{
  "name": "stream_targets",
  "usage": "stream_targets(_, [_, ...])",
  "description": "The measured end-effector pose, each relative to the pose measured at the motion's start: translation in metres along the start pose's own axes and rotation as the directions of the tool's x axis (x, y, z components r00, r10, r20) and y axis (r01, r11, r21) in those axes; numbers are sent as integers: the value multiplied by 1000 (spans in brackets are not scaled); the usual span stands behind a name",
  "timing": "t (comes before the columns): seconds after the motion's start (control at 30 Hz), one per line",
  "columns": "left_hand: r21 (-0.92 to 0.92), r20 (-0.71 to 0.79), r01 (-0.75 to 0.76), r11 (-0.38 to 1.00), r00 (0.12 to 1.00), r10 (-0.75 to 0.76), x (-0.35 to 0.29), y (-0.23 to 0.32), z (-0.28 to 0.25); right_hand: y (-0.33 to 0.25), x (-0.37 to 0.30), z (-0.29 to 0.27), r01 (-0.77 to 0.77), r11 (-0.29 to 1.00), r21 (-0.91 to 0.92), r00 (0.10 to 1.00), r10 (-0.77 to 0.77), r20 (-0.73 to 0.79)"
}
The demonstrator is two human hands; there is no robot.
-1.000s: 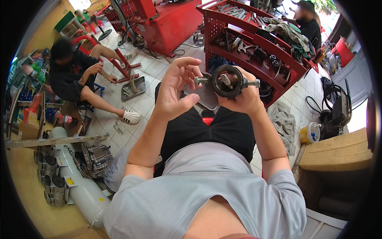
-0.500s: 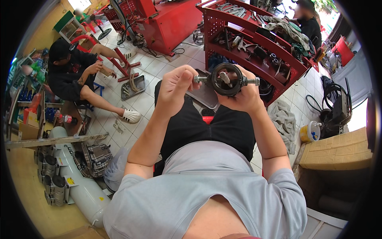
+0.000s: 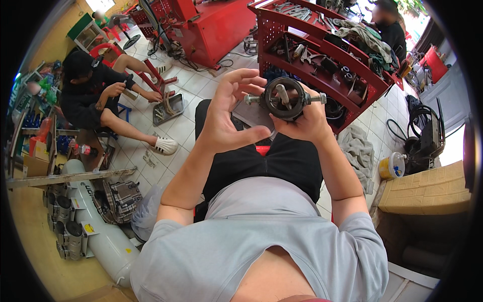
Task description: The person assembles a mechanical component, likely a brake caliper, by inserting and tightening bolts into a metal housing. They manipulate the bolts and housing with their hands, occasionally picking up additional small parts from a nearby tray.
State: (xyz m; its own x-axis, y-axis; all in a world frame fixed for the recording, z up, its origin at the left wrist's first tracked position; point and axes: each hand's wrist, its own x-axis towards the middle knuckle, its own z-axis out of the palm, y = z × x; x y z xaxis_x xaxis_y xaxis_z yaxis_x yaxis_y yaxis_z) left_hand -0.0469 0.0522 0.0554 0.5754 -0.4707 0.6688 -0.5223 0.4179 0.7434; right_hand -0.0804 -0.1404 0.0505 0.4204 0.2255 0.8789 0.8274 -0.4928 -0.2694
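The right hand [image 3: 308, 123] is closed around one black ring [image 3: 272, 109], holding it in front of the body. The ring's round face is turned toward the camera. Two bolt ends stand out from it, one on each side: the left bolt end [image 3: 251, 99] points to the left hand [image 3: 221, 123], and the right bolt end [image 3: 319, 98] passes just above the right hand. I cannot tell if these belong to one long bolt or to two. One pale piece shows inside the ring; what it is, I cannot say.

The left hand is spread wide, its fingers above the left bolt end and its thumb below. Whether a finger touches the bolt is not clear.

I judge the step in hand as steadying the ring with the right hand while the left works near the bolt. To take this bolt end, the left fingers and thumb would need to come together, and the right hand should keep the ring from turning.

Below and between the hands lies one grey tray [image 3: 251, 116]. Beyond the right hand stands one red trolley [image 3: 370, 78] with many spanners [image 3: 292, 10], too crowded to count. To the right of this hand are one cloth [image 3: 356, 156] and one bucket [image 3: 392, 167]. Well to the left of the left hand sits one co-worker [image 3: 85, 98], with one small tray [image 3: 175, 117] near.
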Motion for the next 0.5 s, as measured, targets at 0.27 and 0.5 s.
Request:
stream_targets(0.27, [84,-108,51,995,993,-42,-11,-13,14,0,-4,7,-73,980,183,994,56,99])
stream_targets(0.5, [58,-132,37,998,991,-29,-13,-10,19,11,-19,20,-101,967,233,994,86,72])
